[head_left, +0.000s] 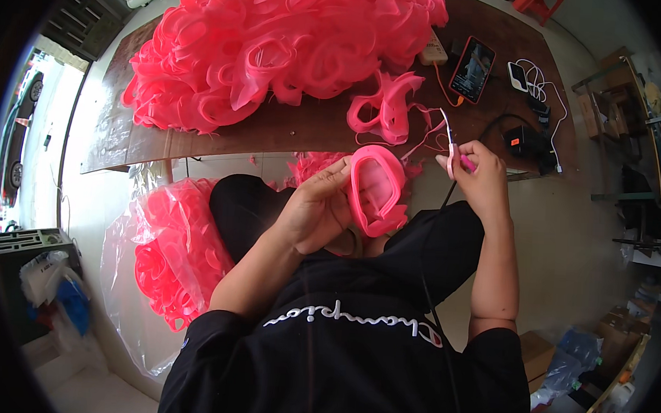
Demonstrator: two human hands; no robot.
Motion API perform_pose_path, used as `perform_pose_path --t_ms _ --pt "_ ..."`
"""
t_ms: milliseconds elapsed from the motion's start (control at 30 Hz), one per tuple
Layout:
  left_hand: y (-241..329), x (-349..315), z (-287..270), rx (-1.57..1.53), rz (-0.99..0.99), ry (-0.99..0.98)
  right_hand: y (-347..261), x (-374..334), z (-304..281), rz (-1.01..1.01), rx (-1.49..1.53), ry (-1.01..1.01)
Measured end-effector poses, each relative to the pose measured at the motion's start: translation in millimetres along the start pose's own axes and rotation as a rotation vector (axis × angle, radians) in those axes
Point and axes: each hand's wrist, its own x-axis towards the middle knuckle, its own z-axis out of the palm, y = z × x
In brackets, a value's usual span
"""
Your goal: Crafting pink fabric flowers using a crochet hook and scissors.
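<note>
My left hand [323,202] has its fingers closed round a pink looped piece of thin sheer fabric [356,179], held up over my lap just in front of the table edge. Its rim curls into an oval band, with a loose flap at the lower end. In my right hand [481,177] is a pair of small scissors [453,154] with pink handles, the pale blades pointing up and away from me. The scissors are apart from the fabric piece. A second pink curled piece [384,112] lies on the table just beyond my hands, with thin pink strips trailing off it to the right.
A heap of pink ruffled pieces [279,54] covers much of the brown table [259,134]. A smartphone [474,70], white device [517,76], cables and black adapter [523,142] lie at the right. A clear plastic bag [129,271] of pink pieces stands on the floor left of my legs.
</note>
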Motion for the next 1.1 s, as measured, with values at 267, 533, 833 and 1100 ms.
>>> perform_pose_path --t_ms 267,533,833,1100 --pt "-3 2 -6 -0.336 -0.038 -0.092 64 60 25 -0.063 -0.211 0.039" --pt "-3 9 -23 -0.585 0.017 -0.143 -67 -36 12 -0.749 0.114 0.000" --pt "31 16 -51 -0.625 0.275 0.065 -22 -46 -14 -0.637 0.391 0.418" --pt "26 24 -39 -0.328 0.467 0.206 -31 -73 -42 -0.713 0.356 0.239"
